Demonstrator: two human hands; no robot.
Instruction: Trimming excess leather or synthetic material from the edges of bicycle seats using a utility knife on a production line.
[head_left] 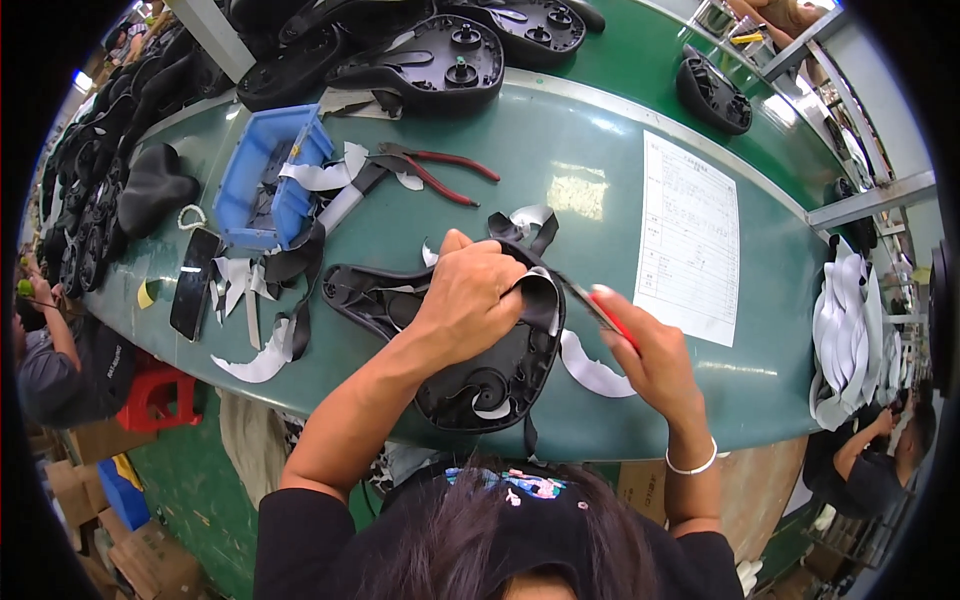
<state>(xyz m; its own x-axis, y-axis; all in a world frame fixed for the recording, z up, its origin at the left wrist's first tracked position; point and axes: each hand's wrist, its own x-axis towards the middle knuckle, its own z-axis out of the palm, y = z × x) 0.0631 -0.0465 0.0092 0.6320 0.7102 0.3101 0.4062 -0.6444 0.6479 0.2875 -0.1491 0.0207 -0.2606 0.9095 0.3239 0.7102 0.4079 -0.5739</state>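
Observation:
A black bicycle saddle [455, 385] lies upside down on the green table near its front edge, its hollow underside up. My left hand [470, 300] is closed over its far part, gripping a black strip with a pale backing [541, 298] that curls at the saddle's rim. My right hand [652, 360] is closed around a red-handled knife [598, 308]. Its thin blade points up and left toward the strip, beside the left hand. Whether the tip touches the strip is hard to tell. White offcuts [592, 368] lie right of the saddle.
Red-handled pliers [440, 172], a blue bin [272, 180], a phone [194, 283] and scraps [262, 350] lie to the left and beyond. More saddles [440, 65] stand at the back. A printed sheet [687, 235] lies right; stacked white covers [842, 335] stand at the right edge.

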